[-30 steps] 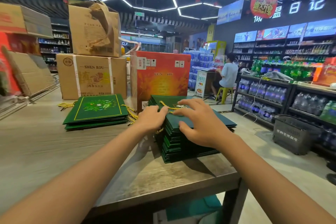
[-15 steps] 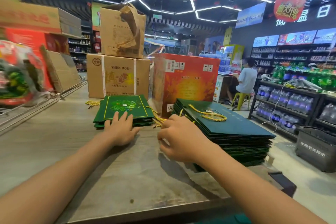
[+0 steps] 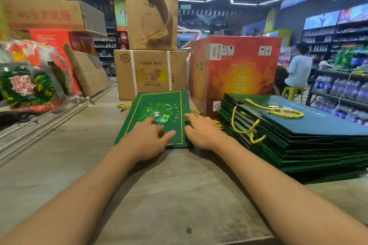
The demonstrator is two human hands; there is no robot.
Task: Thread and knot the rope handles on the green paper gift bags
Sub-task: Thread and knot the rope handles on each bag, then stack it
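A small stack of flat gift bags (image 3: 159, 109) lies mid-table (image 3: 59, 165), both hands on its near end. A taller stack of bags (image 3: 298, 141) sits at the right edge. Behind them stand two stacked cartons (image 3: 151, 73) and a printed box (image 3: 239, 73).

Head view — forward-down, close over table (image 3: 59, 165)

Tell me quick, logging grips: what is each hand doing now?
Left hand: open, resting flat on the small stack of green paper gift bags.
Right hand: open, fingers on that stack's right edge.
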